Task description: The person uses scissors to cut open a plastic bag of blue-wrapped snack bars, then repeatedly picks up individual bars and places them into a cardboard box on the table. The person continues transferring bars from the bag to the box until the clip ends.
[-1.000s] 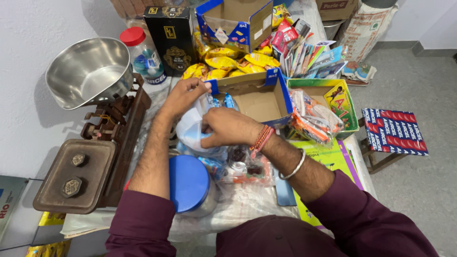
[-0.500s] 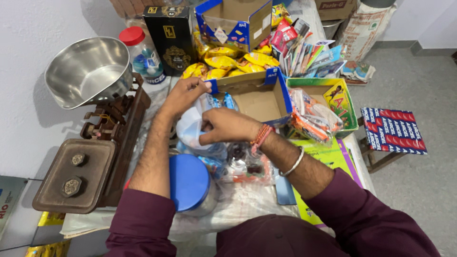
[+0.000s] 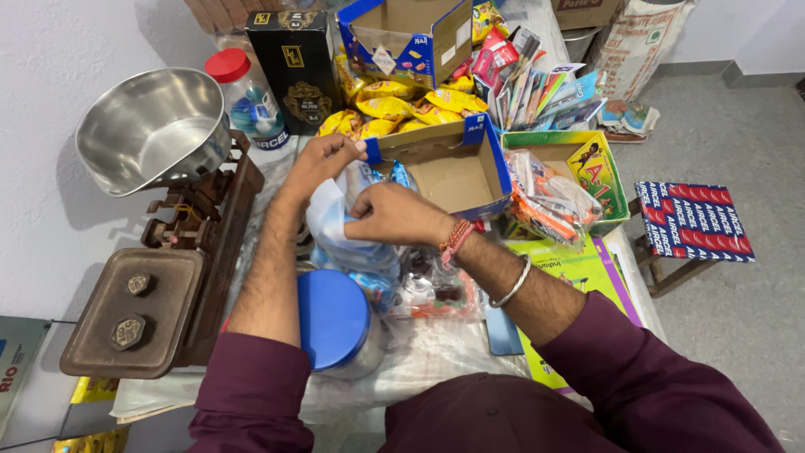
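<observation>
From my remote seat, the head view looks down on a crowded counter where my left hand (image 3: 323, 159) and right hand (image 3: 394, 214) work together on a clear plastic bag (image 3: 340, 231) at the centre of the frame. The left hand, at about 11 o'clock from the bag, has its fingers pinched shut on the bag's upper edge; the right hand, at 3 o'clock from it, is curled closed around the bag's side, knuckles up. The bag stands just in front of an open blue cardboard box (image 3: 457, 172), which lies at its 2 o'clock. At 6 o'clock from the bag sits a jar with a blue lid (image 3: 334, 319), touching my left forearm. At 9 o'clock stands a rusty balance scale (image 3: 180, 252) with a steel bowl (image 3: 151, 126) and 2 weights (image 3: 130, 306) on its flat pan. Yellow snack packets (image 3: 390, 109) lie at 12 o'clock, and a stool (image 3: 688, 222) stands well apart at 3 o'clock.
</observation>
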